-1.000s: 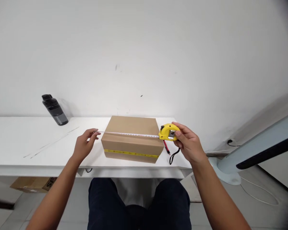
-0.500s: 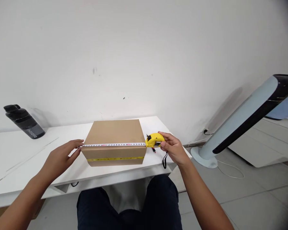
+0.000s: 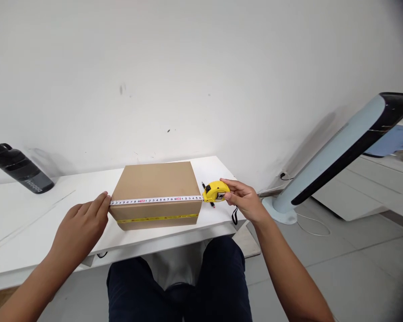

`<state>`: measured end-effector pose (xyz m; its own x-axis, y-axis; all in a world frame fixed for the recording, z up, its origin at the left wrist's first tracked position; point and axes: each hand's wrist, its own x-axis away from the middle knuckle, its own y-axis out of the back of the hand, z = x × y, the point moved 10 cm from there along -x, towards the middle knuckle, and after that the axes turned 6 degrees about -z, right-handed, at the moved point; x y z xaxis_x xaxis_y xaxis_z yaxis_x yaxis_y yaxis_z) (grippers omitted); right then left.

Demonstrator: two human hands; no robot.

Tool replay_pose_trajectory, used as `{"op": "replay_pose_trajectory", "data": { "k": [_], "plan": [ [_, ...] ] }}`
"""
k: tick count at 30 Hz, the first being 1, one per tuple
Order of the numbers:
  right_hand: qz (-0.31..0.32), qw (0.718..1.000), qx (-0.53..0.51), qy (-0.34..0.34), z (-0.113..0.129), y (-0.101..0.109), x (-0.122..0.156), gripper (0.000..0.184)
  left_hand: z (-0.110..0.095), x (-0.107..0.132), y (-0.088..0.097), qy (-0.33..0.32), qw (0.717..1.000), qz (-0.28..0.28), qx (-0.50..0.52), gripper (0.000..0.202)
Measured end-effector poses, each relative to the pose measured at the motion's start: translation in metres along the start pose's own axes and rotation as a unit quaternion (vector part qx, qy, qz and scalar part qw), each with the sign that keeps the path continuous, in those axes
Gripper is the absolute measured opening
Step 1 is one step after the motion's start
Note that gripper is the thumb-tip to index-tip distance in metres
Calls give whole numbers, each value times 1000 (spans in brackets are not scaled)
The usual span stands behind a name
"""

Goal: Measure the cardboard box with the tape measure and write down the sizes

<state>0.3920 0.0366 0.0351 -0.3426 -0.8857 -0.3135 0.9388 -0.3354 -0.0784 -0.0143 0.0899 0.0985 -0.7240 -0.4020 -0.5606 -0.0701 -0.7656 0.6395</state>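
Observation:
A brown cardboard box (image 3: pixel 157 179) with a yellow strip along its front face stands on the white desk (image 3: pixel 30 232). Across its top, near the front edge, the white blade of a tape measure (image 3: pixel 216 191) is stretched from left to right. The yellow case is in my right hand (image 3: pixel 243 199), just past the box's right edge, with a black wrist strap dangling below. My left hand (image 3: pixel 87 219) presses its fingers at the box's left edge, over the blade's end, which they hide. Partly behind the case lies a dark pen (image 3: pixel 212 205).
A black water bottle (image 3: pixel 20 169) leans in view at the left of the desk. Behind is a white wall (image 3: pixel 174 80). To the right, a tall pale-blue tower appliance (image 3: pixel 325 161) with a black front stands on the floor beside a white cabinet (image 3: pixel 352 197).
My left hand has shifted from pinching the blade's end to lying with its back up against the box's left edge. The view has turned slightly right; the tape remains stretched.

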Motion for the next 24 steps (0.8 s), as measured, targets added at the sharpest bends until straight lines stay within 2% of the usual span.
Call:
{"op": "replay_pose_trajectory", "data": {
  "k": [4,8,10,12,15,17,19,21,24],
  "plan": [
    [-11,1000,-25,1,-9,-2,5,51,-4,0,10,18,999,-38,16,56],
    [-22,999,-35,2,-4,-5,6,50,7,3,16,5,997,-72,21,37],
    [-25,1000,-16,4,3,-3,9,50,4,6,28,-22,994,-110,17,30],
    [-34,999,-6,7,10,3,18,52,-11,7,53,-47,984,-172,25,28],
    [-59,997,-36,26,16,10,51,52,-54,2,93,-39,959,-263,98,25],
    [-69,996,-57,25,12,6,83,49,-100,-8,103,-58,944,-274,177,20],
    [-89,994,-65,-11,-4,-2,114,46,-143,-20,97,-51,933,-275,226,17],
    [-121,988,-74,-68,-25,-8,141,45,-184,-29,81,-58,927,-260,265,14],
    [-200,966,-76,-144,-56,3,174,47,-237,-33,55,-108,929,-209,287,37]
  ]
}}
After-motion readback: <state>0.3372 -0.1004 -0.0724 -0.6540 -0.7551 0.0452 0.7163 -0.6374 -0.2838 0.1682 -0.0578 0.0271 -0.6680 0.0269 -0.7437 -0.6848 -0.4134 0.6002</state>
